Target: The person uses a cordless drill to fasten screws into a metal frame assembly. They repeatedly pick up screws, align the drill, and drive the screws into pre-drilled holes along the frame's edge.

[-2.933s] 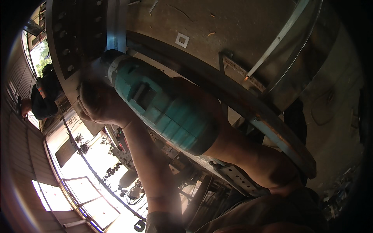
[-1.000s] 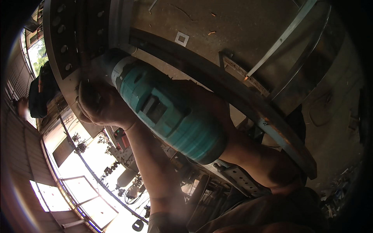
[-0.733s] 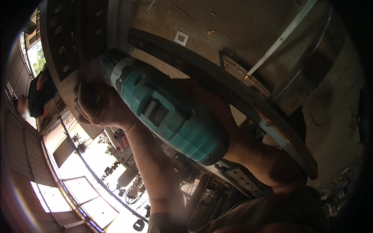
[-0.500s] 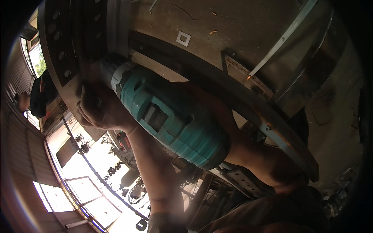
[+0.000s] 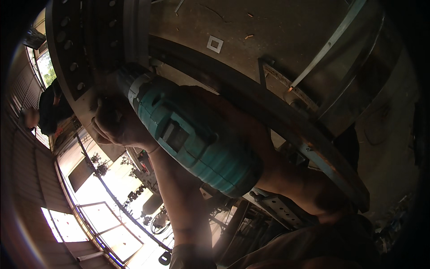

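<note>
Two bare hands are seen in the head view, with a teal power tool (image 5: 192,148) laid slantwise across the middle, its nose (image 5: 130,78) pointed toward 10 o'clock and its rear toward 5 o'clock. The tool is held by the right hand (image 5: 242,114), which is wrapped around it just off centre toward 1 o'clock; the grip itself is mostly hidden behind the casing. The left hand (image 5: 118,123) is seen near 9 o'clock, just beside the nose, its fingers curled; whether anything is pinched in them cannot be told.

Beyond the nose, a perforated metal beam (image 5: 80,58) is seen at 10 o'clock; contact between the two is lost in shadow. A curved metal bar (image 5: 322,168) is stretched from 11 to 4 o'clock, and a flat square plate (image 5: 209,44) with a square opening is seen on the floor (image 5: 188,31) at 12 o'clock. A person (image 5: 53,107) is glimpsed between 9 and 10.

The step in hand is judged to be the steadying of the tool at the beam. For the next move, a firm right grip, a well-aligned nose and left fingers clear of it are called for.
</note>
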`<state>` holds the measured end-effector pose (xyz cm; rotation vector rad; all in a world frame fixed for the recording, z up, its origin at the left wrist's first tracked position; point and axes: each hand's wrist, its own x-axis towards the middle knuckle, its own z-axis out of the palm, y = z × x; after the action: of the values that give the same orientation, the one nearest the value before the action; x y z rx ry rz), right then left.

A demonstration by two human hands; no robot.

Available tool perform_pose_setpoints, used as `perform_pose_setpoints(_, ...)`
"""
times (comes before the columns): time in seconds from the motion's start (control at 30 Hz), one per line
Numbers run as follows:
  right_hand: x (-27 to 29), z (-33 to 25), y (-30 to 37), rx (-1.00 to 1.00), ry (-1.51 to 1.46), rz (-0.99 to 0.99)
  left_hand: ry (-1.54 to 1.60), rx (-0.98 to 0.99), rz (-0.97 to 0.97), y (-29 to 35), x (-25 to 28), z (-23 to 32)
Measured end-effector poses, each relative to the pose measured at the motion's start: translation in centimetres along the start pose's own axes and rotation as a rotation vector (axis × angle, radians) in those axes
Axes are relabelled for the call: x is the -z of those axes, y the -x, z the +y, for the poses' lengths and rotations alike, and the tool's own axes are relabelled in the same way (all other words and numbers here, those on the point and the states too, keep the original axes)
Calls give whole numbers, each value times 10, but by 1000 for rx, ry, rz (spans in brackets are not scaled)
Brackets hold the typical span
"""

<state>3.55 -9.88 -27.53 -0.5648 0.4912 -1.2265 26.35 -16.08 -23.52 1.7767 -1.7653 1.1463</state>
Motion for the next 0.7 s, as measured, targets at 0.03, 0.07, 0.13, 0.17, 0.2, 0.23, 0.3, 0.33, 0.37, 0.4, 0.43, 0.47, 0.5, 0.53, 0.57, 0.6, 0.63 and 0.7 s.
perform_pose_setpoints(0.03,2,-2,2,-19,-31,-56,9,4,1,0,0,0)
perform_pose_setpoints(0.07,3,-2,2,-33,-68,-79,16,8,0,1,0,0)
perform_pose_setpoints(0.13,3,-2,1,7,6,-88,33,18,5,1,0,0)
perform_pose_setpoints(0.17,3,-2,1,24,31,-64,43,23,13,1,0,0)
perform_pose_setpoints(0.2,2,-1,0,41,57,-38,30,17,19,0,-1,1)
perform_pose_setpoints(0.23,0,0,-1,49,72,1,17,11,25,0,-1,1)
perform_pose_setpoints(0.3,-1,2,-2,67,193,28,-57,-22,36,-1,-3,4)
perform_pose_setpoints(0.33,0,2,-1,78,302,16,-65,-40,32,-1,-2,5)
perform_pose_setpoints(0.37,1,3,-1,57,344,21,-74,-59,24,-1,-1,6)
perform_pose_setpoints(0.4,1,4,0,37,387,25,-84,-78,15,-1,0,7)
perform_pose_setpoints(0.43,0,5,2,-11,365,44,-92,-58,17,-1,0,8)
perform_pose_setpoints(0.47,0,7,2,-78,332,56,-99,-37,22,-1,0,9)
perform_pose_setpoints(0.5,0,9,3,-1,339,81,-106,-16,29,-1,-1,9)
perform_pose_setpoints(0.53,-1,12,1,53,333,100,-104,-23,32,-1,-1,8)
perform_pose_setpoints(0.57,-1,14,2,64,340,115,-104,-30,32,-2,-1,7)
perform_pose_setpoints(0.6,0,16,2,103,331,110,-105,-38,31,-2,-1,6)
perform_pose_setpoints(0.63,0,16,3,102,336,102,-111,-35,31,-2,-2,5)
perform_pose_setpoints(0.7,1,17,6,82,291,65,-123,-29,31,-3,-3,3)
